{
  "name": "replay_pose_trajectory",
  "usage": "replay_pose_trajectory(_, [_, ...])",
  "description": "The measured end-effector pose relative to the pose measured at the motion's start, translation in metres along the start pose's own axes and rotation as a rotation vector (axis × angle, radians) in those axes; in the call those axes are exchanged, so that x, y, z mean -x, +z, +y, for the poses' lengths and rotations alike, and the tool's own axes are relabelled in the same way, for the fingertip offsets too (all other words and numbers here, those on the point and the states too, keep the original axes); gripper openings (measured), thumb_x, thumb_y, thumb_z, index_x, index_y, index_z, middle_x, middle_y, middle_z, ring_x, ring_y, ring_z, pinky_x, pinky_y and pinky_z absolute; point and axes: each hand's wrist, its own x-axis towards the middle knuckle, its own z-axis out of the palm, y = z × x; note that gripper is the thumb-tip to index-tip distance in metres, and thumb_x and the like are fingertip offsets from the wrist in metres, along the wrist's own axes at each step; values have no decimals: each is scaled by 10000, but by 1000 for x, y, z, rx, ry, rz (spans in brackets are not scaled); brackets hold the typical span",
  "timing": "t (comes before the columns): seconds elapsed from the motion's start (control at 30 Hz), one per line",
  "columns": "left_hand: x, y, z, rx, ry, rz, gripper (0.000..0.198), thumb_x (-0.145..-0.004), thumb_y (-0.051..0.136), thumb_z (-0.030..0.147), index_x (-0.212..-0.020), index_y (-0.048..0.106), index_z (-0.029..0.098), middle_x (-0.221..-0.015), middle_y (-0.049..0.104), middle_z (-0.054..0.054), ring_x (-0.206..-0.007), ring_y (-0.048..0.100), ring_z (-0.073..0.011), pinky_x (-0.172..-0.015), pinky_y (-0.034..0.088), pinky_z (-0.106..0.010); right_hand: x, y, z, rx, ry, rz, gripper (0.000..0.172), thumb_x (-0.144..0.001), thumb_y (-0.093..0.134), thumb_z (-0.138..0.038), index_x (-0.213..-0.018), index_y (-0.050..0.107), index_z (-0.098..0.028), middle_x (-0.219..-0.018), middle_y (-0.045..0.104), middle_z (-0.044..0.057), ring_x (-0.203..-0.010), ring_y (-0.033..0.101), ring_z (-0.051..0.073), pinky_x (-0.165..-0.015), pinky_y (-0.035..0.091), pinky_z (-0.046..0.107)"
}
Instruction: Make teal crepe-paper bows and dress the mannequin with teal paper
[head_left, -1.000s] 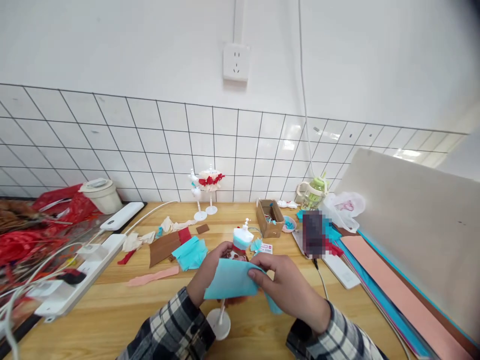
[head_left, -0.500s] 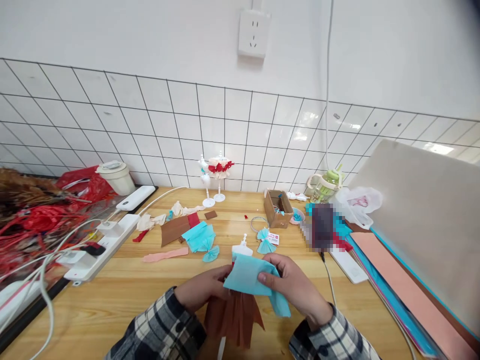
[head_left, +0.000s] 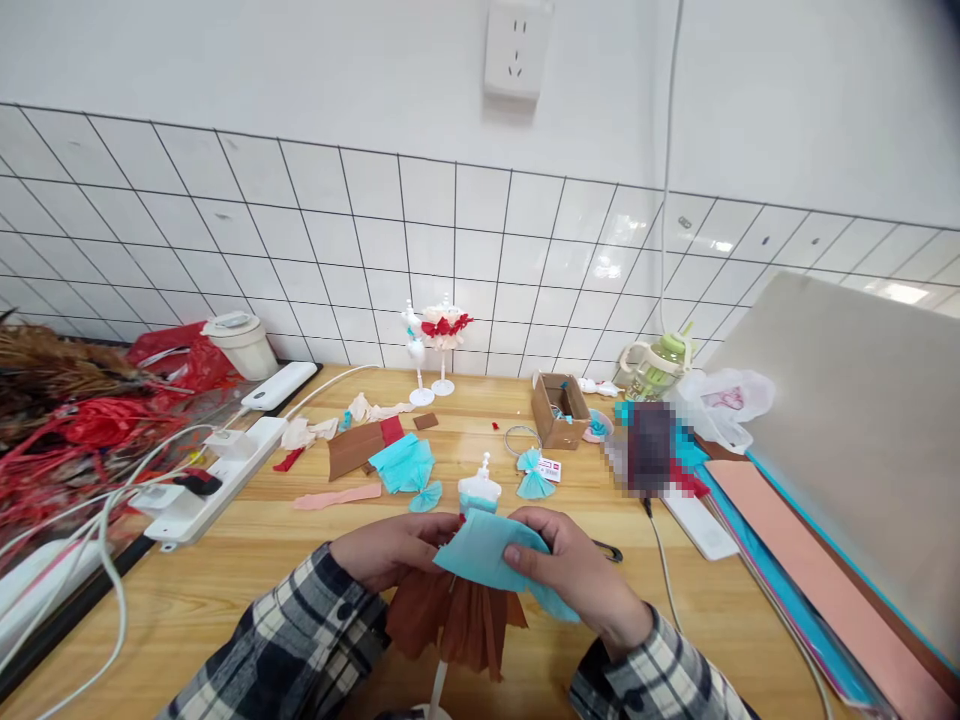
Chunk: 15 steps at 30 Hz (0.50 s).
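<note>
A person's two bare hands met over a wooden tabletop (head_left: 202, 605), low in the middle of the head camera's view, both forearms in black-and-white plaid sleeves angling inward from the bottom corners. The right hand (head_left: 577, 570) pinched a light blue paper piece (head_left: 484, 550), its thumb flat on the front and its fingers bent behind. The left hand (head_left: 386, 550) reached in sideways, knuckles up, to the waist of a small white dress form (head_left: 480, 490); its fingertips were hidden by paper, so whether they were clamped on the form cannot be told.

The dress form stood between the hands, its shoulders and neck knob above the blue paper, a brown pleated skirt (head_left: 469, 630) fanning out below. Its white pole (head_left: 439, 685) slanted down to a base cut off by the lower edge of view.

A band of wood ran between the left sleeve and a white power strip (head_left: 225, 490). Beyond the left hand lay a pink paper strip (head_left: 337, 497). A blue bow (head_left: 535, 475) sat just past the right hand. Farther right, a cable (head_left: 664, 570) and stacked colored sheets (head_left: 810, 560) bordered that side; a tiled wall (head_left: 315, 250) closed the back.
</note>
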Motion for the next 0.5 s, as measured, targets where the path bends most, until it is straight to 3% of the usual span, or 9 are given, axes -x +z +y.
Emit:
replay_pose_trajectory(0.17, [-2, -1, -3, 166, 44, -52, 646, -551, 468, 73, -1169, 649, 137, -1125, 688, -64, -1122, 558, -271, -1032, 310, -421, -5, 4, 2, 184, -5, 16, 230, -756, 678, -358, -852, 637, -153, -731, 553, -9, -675, 485, 133, -615, 384, 244])
replay_pose_trajectory(0.23, [-2, -1, -5, 204, 55, -58, 553, -630, 468, 115, -1150, 655, 105, -1132, 684, -93, -1130, 555, -282, -1038, 300, -431, -6, 5, 0, 240, -3, 33, 203, -754, 665, -336, -842, 633, -155, -726, 553, -11, -671, 487, 134, -618, 387, 246])
replay_pose_trajectory(0.3, [-3, 0, -5, 190, 52, -24, 418, -801, 439, 214, -1138, 660, 101, -1146, 677, -114, -1151, 545, -283, -1051, 285, -430, -6, 5, -2, 270, 2, 37, 188, -748, 655, -319, -843, 630, -158, -733, 562, -11, -673, 496, 137, -625, 397, 250])
replay_pose_trajectory(0.37, [-2, 4, -3, 156, 43, 0, 474, -933, 333, 385, -1148, 655, 111, -1165, 668, -127, -1174, 532, -279, -1063, 277, -428, -7, 4, -4, 303, 6, 46, 179, -743, 646, -311, -839, 629, -161, -741, 572, -9, -679, 508, 142, -627, 404, 251])
replay_pose_trajectory(0.43, [0, 7, -1, 115, 65, -14, 580, -938, 303, 525, -1174, 640, 117, -1196, 653, -136, -1193, 519, -286, -1067, 282, -430, -7, 3, -7, 350, 8, 58, 169, -737, 639, -305, -831, 631, -164, -744, 581, -9, -683, 518, 145, -622, 407, 249])
replay_pose_trajectory(0.5, [1, 9, 1, 39, 96, -32, 553, -894, 434, 547, -1208, 620, 132, -1254, 621, -129, -1217, 501, -296, -1069, 292, -429, -7, 3, -10, 406, 8, 64, 156, -735, 635, -297, -823, 637, -169, -741, 590, -11, -688, 526, 147, -616, 405, 245])
